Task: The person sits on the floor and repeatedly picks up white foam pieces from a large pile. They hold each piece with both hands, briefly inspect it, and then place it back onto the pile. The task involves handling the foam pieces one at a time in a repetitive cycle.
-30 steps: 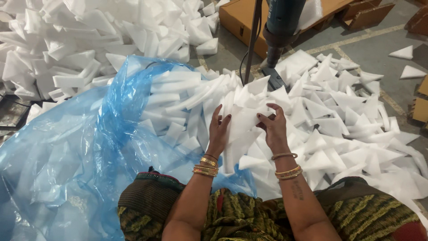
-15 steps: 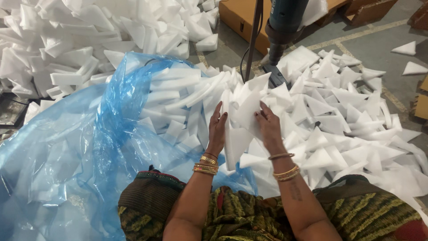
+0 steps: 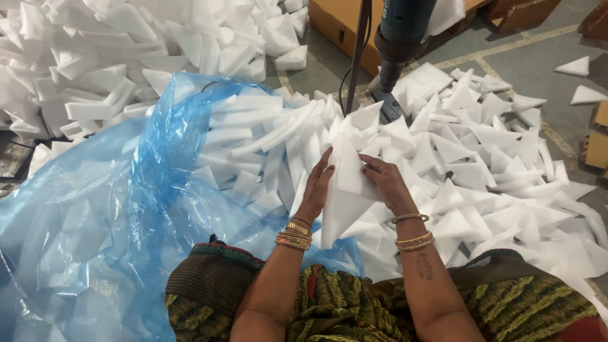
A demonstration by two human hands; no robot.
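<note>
The left hand [image 3: 316, 187] and right hand [image 3: 386, 183] clasp a stack of white foam triangles [image 3: 345, 196], fingers pressing both sides. The blue plastic bag [image 3: 114, 209] at nine o'clock already holds many pieces, while loose triangles [image 3: 481, 164] at two o'clock remain ungathered.

A large, crinkled bag of translucent blue plastic film [image 3: 114, 209] lies open at the left, reaching from the lower left corner up toward the middle, with white pieces showing through its wall. A brown cardboard box [image 3: 335, 25] stands at the top centre on the floor, and further brown cardboard cartons [image 3: 522, 12] sit at the top right; another brown cardboard edge [image 3: 598, 136] shows at the right border.
</note>
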